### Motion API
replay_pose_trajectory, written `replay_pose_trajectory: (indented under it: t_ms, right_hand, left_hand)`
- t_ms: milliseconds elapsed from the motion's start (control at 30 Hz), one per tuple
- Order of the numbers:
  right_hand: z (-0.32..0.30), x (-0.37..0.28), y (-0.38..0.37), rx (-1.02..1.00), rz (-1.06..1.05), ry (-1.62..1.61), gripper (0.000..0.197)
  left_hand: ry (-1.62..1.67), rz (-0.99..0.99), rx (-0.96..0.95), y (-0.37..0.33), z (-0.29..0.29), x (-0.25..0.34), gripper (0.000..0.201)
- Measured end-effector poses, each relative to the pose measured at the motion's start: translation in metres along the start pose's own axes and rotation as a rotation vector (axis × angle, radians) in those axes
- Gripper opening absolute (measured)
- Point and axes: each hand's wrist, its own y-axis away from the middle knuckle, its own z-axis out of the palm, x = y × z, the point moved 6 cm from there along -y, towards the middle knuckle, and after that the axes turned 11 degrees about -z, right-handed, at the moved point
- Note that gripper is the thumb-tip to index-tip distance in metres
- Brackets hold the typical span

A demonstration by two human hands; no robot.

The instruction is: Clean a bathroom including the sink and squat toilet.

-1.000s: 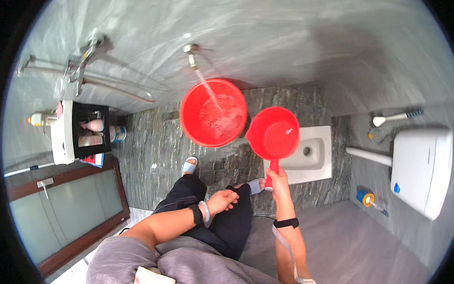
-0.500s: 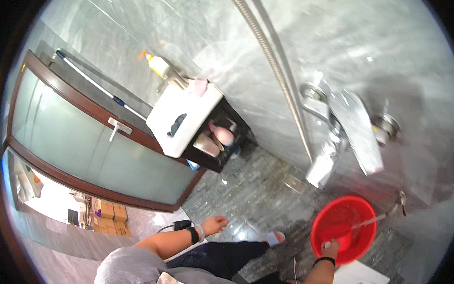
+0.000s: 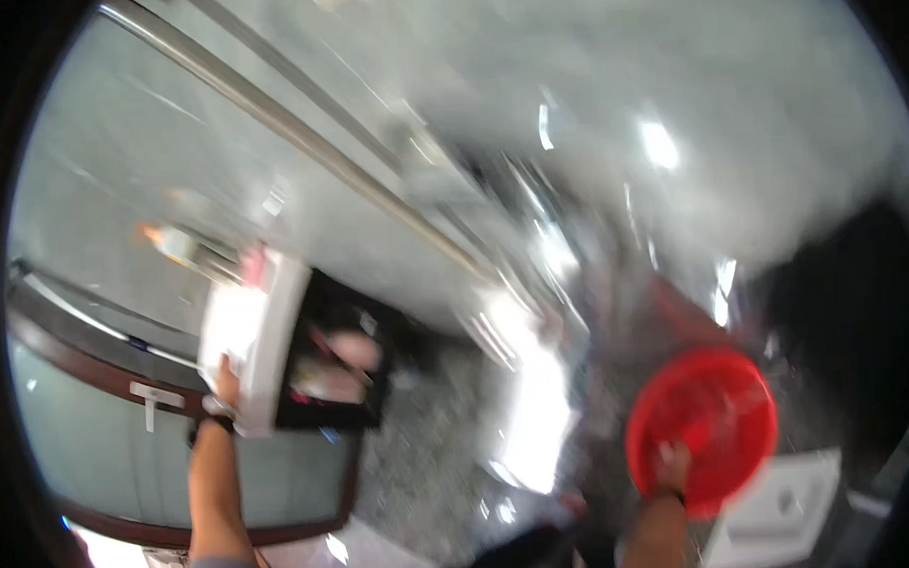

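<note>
My left hand (image 3: 225,384) reaches over the near edge of a white washbasin (image 3: 293,305). Motion blur smears its fingers, and I cannot tell whether it touches anything. A dark band and a light bracelet circle that wrist. At the lower right, my right hand (image 3: 672,465) is at the near-left inner side of a red plastic tub (image 3: 764,413). Its fingers look closed beside a brighter red shape (image 3: 695,431) in the tub, which is too blurred to name.
Below the washbasin is a dark open shelf (image 3: 306,339) holding pinkish items. An orange-topped pump bottle (image 3: 173,244) stands behind it. A frosted door (image 3: 89,437) is at left. A shiny metal shower fitting (image 3: 533,251) and pipe (image 3: 299,139) cross the wall; a white squat pan (image 3: 778,513) lies beside the tub.
My left hand has moved up and left from beside my body to the washbasin. The view has shifted and blurred. My right hand stays at the red tub.
</note>
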Motion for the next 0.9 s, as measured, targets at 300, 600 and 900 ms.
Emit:
replay_pose_trajectory:
  t_ms: [300, 600, 900]
  right_hand:
    - [-0.112, 0.074, 0.097, 0.197, 0.419, -1.377, 0.013]
    - [-0.211, -0.004, 0.218, 0.295, 0.367, -1.552, 0.026]
    - [-0.471, -0.165, 0.294, 0.628, -0.08, -1.438, 0.014]
  left_hand:
    - [-0.337, -0.007, -0.311, -0.099, 0.065, -0.055, 0.034]
    - [0.797, -0.183, -0.444, 0.138, 0.049, 0.101, 0.046]
    - [0.912, -0.205, -0.973, 0.298, 0.046, 0.235, 0.048]
